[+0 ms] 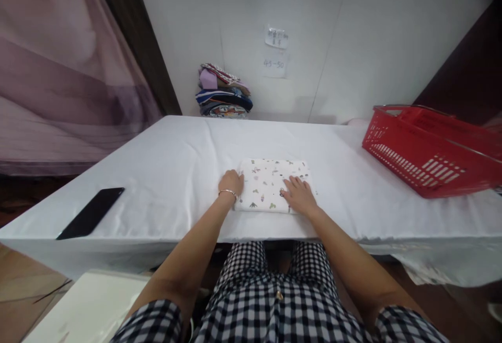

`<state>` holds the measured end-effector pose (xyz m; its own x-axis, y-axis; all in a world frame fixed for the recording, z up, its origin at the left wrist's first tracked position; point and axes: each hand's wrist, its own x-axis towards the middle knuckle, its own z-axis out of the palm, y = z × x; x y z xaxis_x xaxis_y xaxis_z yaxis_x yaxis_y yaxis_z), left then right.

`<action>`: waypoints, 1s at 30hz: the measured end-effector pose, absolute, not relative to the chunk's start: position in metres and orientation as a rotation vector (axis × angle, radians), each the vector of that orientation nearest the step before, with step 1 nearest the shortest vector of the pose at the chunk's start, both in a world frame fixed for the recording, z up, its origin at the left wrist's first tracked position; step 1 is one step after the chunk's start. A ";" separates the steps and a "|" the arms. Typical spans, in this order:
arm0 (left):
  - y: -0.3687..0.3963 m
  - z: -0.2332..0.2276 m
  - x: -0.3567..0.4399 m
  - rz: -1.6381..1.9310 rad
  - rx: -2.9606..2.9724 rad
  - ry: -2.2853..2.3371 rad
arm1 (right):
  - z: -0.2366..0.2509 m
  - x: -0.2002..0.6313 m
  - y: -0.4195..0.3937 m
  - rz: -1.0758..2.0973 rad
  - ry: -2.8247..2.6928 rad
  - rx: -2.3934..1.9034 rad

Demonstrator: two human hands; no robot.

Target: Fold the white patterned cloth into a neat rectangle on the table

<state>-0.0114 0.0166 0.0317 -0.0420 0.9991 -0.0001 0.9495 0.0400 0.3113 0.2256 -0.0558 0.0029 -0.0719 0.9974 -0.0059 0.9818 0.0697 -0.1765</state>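
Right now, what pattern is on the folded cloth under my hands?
White folded cloth with small scattered motifs; head view.

You are sitting facing a white wall (353, 29), a white-draped table (164, 155) stretching across, mauve curtain (58, 71) hanging at left.

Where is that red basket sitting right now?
In the head view, the red basket sits tilted on the right side of the white table, well to the right of the folded printed cloth under the person's hands.

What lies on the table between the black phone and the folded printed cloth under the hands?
Only bare white tablecloth between the phone and the folded cloth; the head view shows it.
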 end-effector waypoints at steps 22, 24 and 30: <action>0.030 0.018 0.012 -0.055 2.378 1.733 | 0.001 0.278 0.032 0.335 -2.087 -2.195; 0.039 0.025 0.021 -0.087 2.417 1.722 | -0.001 0.276 0.032 0.332 -2.086 -2.189; 0.074 0.021 0.040 -0.034 2.454 1.688 | -0.001 0.278 0.033 0.350 -2.090 -2.192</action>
<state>0.0404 0.0739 0.0212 0.3618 0.9256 -0.1108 0.9294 -0.3488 0.1209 0.2776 0.0328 -0.0011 0.0357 0.9942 -0.1016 0.9730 -0.0578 -0.2234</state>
